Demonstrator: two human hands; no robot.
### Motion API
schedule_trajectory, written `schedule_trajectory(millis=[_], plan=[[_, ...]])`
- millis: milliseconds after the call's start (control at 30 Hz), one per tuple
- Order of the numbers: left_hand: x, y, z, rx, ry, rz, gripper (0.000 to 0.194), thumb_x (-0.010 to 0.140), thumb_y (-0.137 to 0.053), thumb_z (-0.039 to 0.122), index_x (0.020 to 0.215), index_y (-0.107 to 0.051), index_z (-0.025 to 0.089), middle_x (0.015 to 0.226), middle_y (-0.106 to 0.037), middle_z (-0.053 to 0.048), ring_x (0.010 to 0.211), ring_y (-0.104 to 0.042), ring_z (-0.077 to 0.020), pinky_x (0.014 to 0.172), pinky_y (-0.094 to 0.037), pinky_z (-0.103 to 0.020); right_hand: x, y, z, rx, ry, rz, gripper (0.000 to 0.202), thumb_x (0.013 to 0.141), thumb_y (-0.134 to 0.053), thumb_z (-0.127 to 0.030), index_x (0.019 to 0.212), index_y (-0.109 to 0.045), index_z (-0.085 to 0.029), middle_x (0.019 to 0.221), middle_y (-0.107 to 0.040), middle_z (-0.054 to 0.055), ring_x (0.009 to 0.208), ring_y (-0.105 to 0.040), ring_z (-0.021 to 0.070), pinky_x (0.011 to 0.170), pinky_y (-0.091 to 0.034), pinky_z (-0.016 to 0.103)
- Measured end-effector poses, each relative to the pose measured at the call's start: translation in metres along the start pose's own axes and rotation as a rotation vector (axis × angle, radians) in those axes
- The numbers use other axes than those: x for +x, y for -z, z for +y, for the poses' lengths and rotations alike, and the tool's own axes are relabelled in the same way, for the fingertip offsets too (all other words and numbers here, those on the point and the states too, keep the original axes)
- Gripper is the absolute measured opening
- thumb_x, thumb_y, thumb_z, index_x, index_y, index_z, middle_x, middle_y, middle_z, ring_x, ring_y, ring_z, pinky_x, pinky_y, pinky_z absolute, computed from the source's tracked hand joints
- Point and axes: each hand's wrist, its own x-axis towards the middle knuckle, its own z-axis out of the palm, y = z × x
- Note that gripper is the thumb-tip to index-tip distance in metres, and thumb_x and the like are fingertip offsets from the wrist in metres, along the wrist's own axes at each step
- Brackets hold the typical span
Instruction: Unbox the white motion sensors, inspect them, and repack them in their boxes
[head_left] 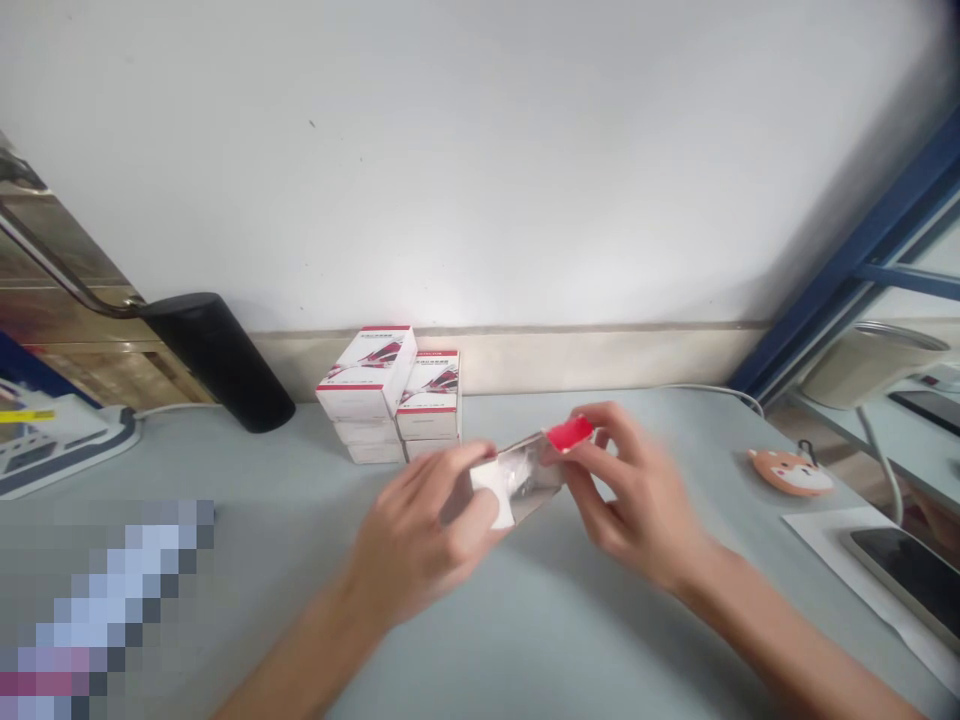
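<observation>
Open box (pixel 496 482) right of the box stack (pixel 360 404), and nearer | left hand (pixel 420 530) clamped on it, right hand (pixel 649 500) pinching its red flap (pixel 570 433) | flap work, seemingly; calls for steady left hold

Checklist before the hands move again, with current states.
1. Left hand gripping box: ok.
2. Right hand fingers on red flap: ok.
3. Box open: ok, the inside shows.
4. Contents identifiable: cannot tell, something shiny but blurred.
5. Stacked boxes neither toppled nor leaning: ok.
6. Phone away from both hands: ok, off to the right, on paper.
</observation>
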Motion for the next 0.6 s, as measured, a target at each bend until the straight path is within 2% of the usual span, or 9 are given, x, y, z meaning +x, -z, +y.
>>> schedule_trajectory(millis=[100, 233, 300, 400, 500, 600], plan=[[-0.001, -0.004, -0.001, 0.008, -0.026, -0.012, 0.018, 0.093, -0.072, 0.019, 0.1, -0.058, 0.027, 0.115, -0.078, -0.007, 0.096, -0.077, -0.021, 0.081, -0.064, -0.035, -0.005, -0.014, -0.004, 0.024, -0.173, -0.049, 0.024, 0.102, -0.054, -0.019, 0.11, -0.075, -0.029, 0.116, -0.062, 0.011, 0.1, -0.064, 0.0259, 0.077, -0.057, 0.041], [-0.005, -0.012, 0.005, -0.016, -0.099, 0.022, 0.036, 0.092, -0.072, 0.013, 0.122, -0.059, 0.029, 0.125, -0.077, -0.011, 0.099, -0.077, -0.0226, 0.082, -0.062, -0.037, -0.009, -0.03, -0.016, 0.332, -0.495, -0.024, 0.023, 0.101, -0.061, -0.041, 0.105, -0.079, -0.028, 0.119, -0.065, 0.011, 0.112, -0.065, 0.0271, 0.086, -0.06, 0.042], [-0.006, -0.016, 0.01, -0.015, -0.11, 0.005, 0.041, 0.093, -0.069, 0.013, 0.129, -0.058, 0.032, 0.127, -0.076, -0.01, 0.099, -0.077, -0.0224, 0.081, -0.061, -0.036, -0.008, -0.033, -0.018, 0.52, -0.662, -0.017, 0.026, 0.097, -0.064, -0.046, 0.102, -0.077, -0.024, 0.116, -0.07, 0.011, 0.103, -0.069, 0.0257, 0.08, -0.061, 0.039], [-0.006, -0.022, 0.016, -0.02, -0.103, -0.008, 0.048, 0.094, -0.067, 0.013, 0.136, -0.057, 0.033, 0.131, -0.075, -0.009, 0.103, -0.077, -0.0234, 0.085, -0.061, -0.037, -0.007, -0.035, -0.014, 0.722, -0.881, -0.014, 0.026, 0.09, -0.07, -0.045, 0.101, -0.073, -0.021, 0.109, -0.076, 0.01, 0.087, -0.072, 0.0233, 0.072, -0.06, 0.035], [-0.006, -0.025, 0.017, -0.055, -0.092, -0.055, 0.052, 0.094, -0.066, 0.011, 0.141, -0.055, 0.031, 0.136, -0.072, -0.01, 0.109, -0.074, -0.0245, 0.09, -0.06, -0.039, -0.007, -0.034, -0.001, 0.732, -0.947, 0.021, 0.024, 0.079, -0.074, -0.034, 0.098, -0.074, -0.02, 0.111, -0.076, 0.009, 0.091, -0.072, 0.0249, 0.074, -0.058, 0.035], [-0.007, -0.025, 0.012, -0.081, -0.002, -0.215, 0.058, 0.093, -0.063, 0.009, 0.147, -0.052, 0.03, 0.14, -0.069, -0.01, 0.115, -0.071, -0.0266, 0.094, -0.06, -0.042, -0.004, -0.031, 0.015, 0.671, -0.926, 0.083, 0.026, 0.072, -0.072, -0.03, 0.096, -0.075, -0.02, 0.109, -0.076, 0.009, 0.094, -0.071, 0.0262, 0.076, -0.055, 0.034]])
